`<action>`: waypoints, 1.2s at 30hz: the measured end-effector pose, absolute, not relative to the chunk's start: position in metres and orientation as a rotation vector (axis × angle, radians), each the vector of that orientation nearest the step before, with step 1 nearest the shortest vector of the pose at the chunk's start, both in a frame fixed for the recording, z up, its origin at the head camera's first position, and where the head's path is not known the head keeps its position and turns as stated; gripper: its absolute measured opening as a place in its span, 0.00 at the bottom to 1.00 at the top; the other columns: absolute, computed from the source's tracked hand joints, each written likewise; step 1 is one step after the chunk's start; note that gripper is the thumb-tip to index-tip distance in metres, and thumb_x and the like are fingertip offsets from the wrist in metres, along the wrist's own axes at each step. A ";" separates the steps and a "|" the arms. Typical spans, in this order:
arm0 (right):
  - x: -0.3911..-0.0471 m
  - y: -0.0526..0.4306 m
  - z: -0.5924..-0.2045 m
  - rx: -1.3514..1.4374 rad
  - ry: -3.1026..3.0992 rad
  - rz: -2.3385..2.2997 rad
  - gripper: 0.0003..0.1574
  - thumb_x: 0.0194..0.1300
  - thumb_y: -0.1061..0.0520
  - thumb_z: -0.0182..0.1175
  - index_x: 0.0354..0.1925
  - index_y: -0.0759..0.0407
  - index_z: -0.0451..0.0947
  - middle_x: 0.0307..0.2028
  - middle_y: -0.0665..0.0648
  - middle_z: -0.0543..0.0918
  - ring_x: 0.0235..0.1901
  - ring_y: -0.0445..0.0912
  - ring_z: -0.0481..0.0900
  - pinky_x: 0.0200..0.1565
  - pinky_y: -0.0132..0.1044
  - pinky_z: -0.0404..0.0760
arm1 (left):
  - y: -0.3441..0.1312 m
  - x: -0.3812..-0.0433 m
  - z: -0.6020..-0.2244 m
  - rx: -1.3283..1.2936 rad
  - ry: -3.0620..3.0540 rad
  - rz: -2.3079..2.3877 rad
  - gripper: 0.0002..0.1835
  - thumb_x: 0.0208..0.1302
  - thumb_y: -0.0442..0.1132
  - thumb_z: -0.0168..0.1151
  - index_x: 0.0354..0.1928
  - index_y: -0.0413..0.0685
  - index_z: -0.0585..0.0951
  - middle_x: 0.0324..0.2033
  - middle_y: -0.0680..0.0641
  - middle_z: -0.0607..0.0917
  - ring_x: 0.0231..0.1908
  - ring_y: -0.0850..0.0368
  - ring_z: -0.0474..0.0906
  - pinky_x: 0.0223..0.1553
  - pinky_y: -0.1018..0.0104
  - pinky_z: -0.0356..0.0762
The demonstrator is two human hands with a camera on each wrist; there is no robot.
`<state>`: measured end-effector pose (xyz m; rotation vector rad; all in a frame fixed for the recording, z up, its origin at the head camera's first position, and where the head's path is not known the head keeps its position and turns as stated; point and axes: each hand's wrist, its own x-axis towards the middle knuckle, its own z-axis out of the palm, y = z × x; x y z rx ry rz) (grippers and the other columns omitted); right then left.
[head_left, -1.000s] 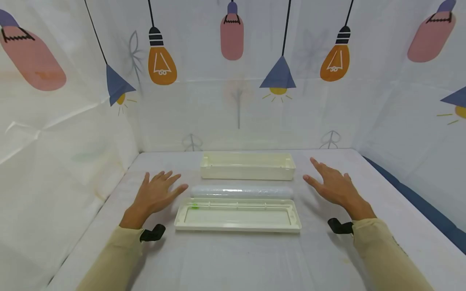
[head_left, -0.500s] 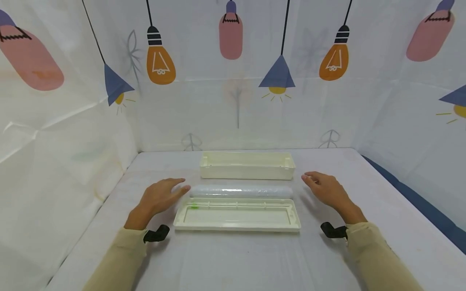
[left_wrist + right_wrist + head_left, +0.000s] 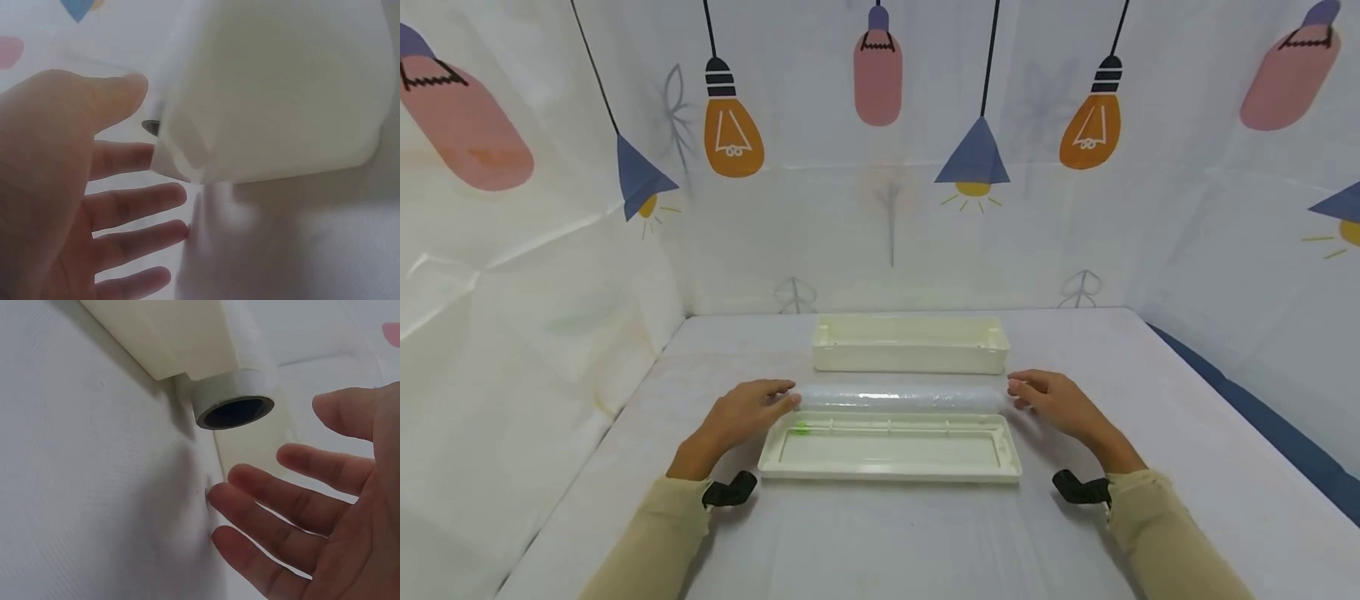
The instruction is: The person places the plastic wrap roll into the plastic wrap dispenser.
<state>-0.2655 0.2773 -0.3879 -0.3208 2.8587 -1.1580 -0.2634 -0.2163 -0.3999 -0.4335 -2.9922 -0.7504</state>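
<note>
A roll of clear plastic film [image 3: 898,397] lies crosswise on the table between my hands, with its hollow tube end [image 3: 215,397] showing in the right wrist view. In front of it is a shallow cream lid [image 3: 891,477], and behind it a long cream box [image 3: 910,359] stands with its top uncovered. My left hand [image 3: 739,423] is at the roll's left end, thumb and fingers spread around it; whether they touch is unclear. My right hand [image 3: 1067,410] is by the right end, its relaxed fingers a small gap away from the tube in the right wrist view.
White cloth covers the table [image 3: 887,542]. A printed fabric wall [image 3: 820,233] stands behind the box, and another fabric side wall [image 3: 535,333] rises at the left. Dark blue material [image 3: 1262,408] runs beyond the table's right edge.
Both hands have moved inward to the ends of the roll, their spread fingers drawing closer together and bending slightly. The roll, lid and box have stayed in place.
</note>
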 end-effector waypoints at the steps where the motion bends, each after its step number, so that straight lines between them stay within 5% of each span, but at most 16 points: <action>1: -0.265 0.277 -0.388 -0.335 2.841 -1.181 0.30 0.78 0.47 0.53 0.65 0.68 0.73 0.49 0.62 0.86 0.47 0.53 0.84 0.47 0.46 0.80 | -0.216 -0.264 -0.400 -0.436 -2.990 -0.765 0.35 0.72 0.67 0.51 0.66 0.48 0.78 0.60 0.41 0.80 0.61 0.38 0.74 0.58 0.33 0.68; 14: -0.262 0.274 -0.393 -0.464 2.735 -1.245 0.31 0.76 0.46 0.56 0.65 0.66 0.73 0.49 0.58 0.85 0.49 0.51 0.81 0.54 0.50 0.77 | -0.212 -0.268 -0.402 -0.453 -3.012 -0.774 0.35 0.73 0.65 0.49 0.66 0.45 0.77 0.61 0.40 0.79 0.63 0.36 0.71 0.58 0.32 0.67; 24: -0.265 0.274 -0.397 -0.496 2.732 -1.194 0.33 0.74 0.43 0.57 0.66 0.63 0.74 0.62 0.65 0.77 0.65 0.61 0.71 0.64 0.61 0.68 | -0.210 -0.271 -0.406 -0.438 -3.020 -0.802 0.35 0.75 0.63 0.49 0.67 0.42 0.76 0.63 0.38 0.77 0.65 0.34 0.68 0.61 0.32 0.65; 36: -0.264 0.267 -0.399 -0.470 2.785 -1.129 0.38 0.71 0.40 0.61 0.66 0.65 0.73 0.59 0.64 0.79 0.61 0.61 0.74 0.61 0.61 0.71 | -0.213 -0.273 -0.404 -0.464 -3.040 -0.837 0.37 0.72 0.64 0.52 0.67 0.40 0.75 0.61 0.39 0.79 0.65 0.35 0.69 0.61 0.33 0.65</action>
